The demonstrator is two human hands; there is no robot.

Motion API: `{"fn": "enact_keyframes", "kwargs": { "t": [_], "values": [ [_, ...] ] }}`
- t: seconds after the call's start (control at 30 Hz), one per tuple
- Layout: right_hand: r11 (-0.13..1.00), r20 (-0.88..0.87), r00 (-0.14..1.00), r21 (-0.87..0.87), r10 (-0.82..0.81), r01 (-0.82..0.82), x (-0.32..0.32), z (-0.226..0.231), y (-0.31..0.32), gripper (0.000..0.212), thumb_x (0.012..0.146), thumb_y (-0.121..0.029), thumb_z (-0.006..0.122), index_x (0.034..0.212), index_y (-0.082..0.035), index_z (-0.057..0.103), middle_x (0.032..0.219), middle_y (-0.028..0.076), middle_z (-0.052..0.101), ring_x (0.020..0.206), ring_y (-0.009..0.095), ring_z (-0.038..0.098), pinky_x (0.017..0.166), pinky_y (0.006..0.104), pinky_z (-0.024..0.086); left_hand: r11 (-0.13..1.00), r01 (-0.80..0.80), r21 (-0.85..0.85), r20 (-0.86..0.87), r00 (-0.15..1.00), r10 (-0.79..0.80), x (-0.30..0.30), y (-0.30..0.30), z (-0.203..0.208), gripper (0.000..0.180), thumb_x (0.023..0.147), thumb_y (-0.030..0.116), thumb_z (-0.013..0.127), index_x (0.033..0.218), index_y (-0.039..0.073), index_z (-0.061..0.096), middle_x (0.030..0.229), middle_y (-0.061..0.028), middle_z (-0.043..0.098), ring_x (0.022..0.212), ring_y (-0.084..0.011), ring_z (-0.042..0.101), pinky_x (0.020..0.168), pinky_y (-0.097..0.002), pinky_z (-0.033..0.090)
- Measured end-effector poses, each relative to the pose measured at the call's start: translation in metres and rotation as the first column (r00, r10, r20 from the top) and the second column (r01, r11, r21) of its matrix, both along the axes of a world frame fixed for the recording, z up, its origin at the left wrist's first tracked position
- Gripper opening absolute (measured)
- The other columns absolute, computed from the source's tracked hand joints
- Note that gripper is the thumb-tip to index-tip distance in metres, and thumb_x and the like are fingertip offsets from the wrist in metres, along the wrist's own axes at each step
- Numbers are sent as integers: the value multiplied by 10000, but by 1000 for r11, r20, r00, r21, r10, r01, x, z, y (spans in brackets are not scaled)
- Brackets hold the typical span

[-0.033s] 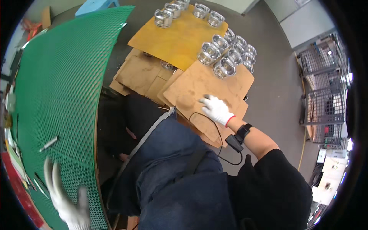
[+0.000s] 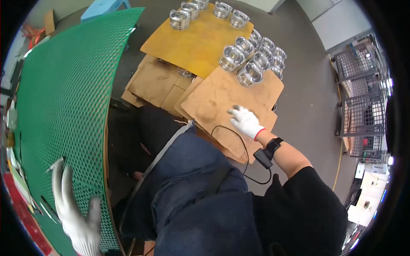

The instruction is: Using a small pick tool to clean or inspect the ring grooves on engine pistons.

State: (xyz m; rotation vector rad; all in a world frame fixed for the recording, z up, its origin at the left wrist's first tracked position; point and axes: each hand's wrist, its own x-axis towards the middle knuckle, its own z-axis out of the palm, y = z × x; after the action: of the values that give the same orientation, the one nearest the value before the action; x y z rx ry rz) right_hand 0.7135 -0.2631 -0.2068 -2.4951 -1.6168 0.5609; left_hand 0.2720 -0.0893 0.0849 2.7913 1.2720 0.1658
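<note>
1. Because the left hand (image 2: 77, 215) overlaps the pen (image 2: 51, 166) at its fingertips (contact is unclear), a brush could roll it across the green mat (image 2: 72, 98).
2. The pen lies there slanting lower-left to upper-right, dark end uppermost.
3. Left fingers stretch out, thumb wide, no grip visible; the right hand (image 2: 247, 122), loosely spread over the tan board (image 2: 232, 91), seems empty.
</note>
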Motion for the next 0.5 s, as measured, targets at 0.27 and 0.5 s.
{"fn": "enact_keyframes", "kwargs": {
  "t": [0.27,0.5],
  "values": [
    [922,334,872,274,-359,274,158,-23,16,502,857,-287,609,1342,-187,529,1201,199,604,1031,402,600,886,492,495,984,-166,69,-464,868,179,179,89,-49,911,718,325,807,1451,58,336,1412,-226,450,1174,-391,542,955,-457,479],
    [949,425,853,47,-302,312,258,-70,30,793,758,-294,729,1465,-239,374,1338,272,489,1186,436,522,982,477,453,997,-73,-35,-110,992,69,140,125,-50,514,781,77,631,1287,58,541,1190,-207,616,966,-349,649,824,-432,529]
  ]
}}
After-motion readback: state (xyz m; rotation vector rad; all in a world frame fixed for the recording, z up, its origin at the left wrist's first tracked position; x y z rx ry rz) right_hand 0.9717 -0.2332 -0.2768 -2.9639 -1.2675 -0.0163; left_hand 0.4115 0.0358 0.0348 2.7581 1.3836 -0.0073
